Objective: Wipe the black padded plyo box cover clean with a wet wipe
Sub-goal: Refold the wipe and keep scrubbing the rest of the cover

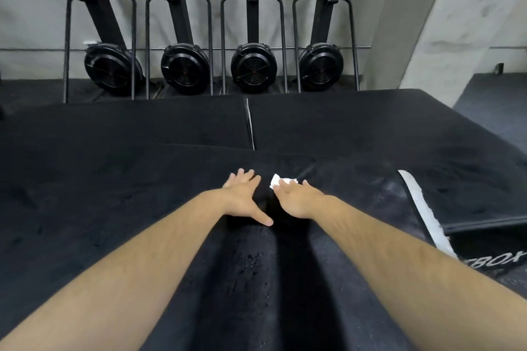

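Observation:
The black padded plyo box cover (114, 185) fills the lower part of the head view, its top dusty and flecked with grey marks near me. My left hand (245, 196) lies flat on the cover with fingers spread and the thumb pointing right. Just to its right, my right hand (296, 198) presses a white wet wipe (281, 181) down onto the cover with straight fingers. The wipe's edge pokes out beyond the fingertips. Both arms stretch forward from the bottom of the frame.
Two more black padded boxes (328, 120) stand side by side behind, with a narrow gap (250, 122) between them. Several black ski-trainer machines (252, 65) line the grey wall. A white strip (422, 208) edges the cover at right, near white lettering (496, 261).

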`<state>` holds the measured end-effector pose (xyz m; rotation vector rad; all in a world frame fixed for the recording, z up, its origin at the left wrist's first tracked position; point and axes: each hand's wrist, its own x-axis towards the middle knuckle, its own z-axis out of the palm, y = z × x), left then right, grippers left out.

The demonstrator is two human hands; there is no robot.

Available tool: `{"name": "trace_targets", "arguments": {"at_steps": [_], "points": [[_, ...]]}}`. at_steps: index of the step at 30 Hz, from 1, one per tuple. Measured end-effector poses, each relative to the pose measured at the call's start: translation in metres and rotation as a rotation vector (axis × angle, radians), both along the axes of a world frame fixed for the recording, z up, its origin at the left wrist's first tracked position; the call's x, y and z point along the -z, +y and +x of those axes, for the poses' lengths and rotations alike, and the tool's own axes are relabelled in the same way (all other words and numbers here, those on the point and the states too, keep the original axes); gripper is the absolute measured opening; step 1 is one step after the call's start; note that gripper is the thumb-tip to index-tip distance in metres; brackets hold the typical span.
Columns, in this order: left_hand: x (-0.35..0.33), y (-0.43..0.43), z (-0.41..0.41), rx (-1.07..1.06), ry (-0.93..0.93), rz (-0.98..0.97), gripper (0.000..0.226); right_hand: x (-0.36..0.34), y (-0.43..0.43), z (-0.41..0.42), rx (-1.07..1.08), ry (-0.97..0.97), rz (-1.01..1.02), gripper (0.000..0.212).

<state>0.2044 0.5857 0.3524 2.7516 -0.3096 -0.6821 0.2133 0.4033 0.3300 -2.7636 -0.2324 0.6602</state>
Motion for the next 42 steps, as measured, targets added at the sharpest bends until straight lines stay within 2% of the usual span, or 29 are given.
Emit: {"name": "trace_targets", "arguments": {"at_steps": [3,8,15,19,26,31,36,39,42], "points": [[0.005,0.038,-0.001,-0.005,0.01,0.088,0.141,0.004,0.016,-0.005,-0.013,0.001,0.038,0.06],[0.028,0.049,0.001,-0.016,0.03,0.002,0.142,0.012,0.034,0.037,-0.01,-0.058,0.039,0.055],[0.033,0.051,0.005,-0.007,0.048,0.001,0.143,0.011,0.048,0.086,0.021,-0.101,0.056,0.054],[0.033,0.052,0.009,-0.011,0.063,0.001,0.142,0.014,0.056,0.1,0.098,-0.026,0.085,0.06],[0.033,0.053,0.005,-0.028,0.023,0.003,0.143,-0.003,0.05,0.062,-0.048,-0.035,0.02,0.055],[0.034,0.051,0.006,-0.01,0.035,-0.004,0.145,-0.002,0.048,0.067,0.02,-0.044,0.067,0.062],[0.036,0.051,0.008,-0.013,0.037,-0.018,0.144,-0.011,0.061,0.085,0.074,0.013,0.108,0.054],[0.036,0.052,0.008,-0.021,0.029,-0.025,0.143,-0.015,0.064,0.096,0.155,0.029,0.18,0.064],[0.036,0.052,0.008,-0.026,0.026,-0.031,0.143,-0.018,0.065,0.087,0.122,0.011,0.165,0.055]]}}
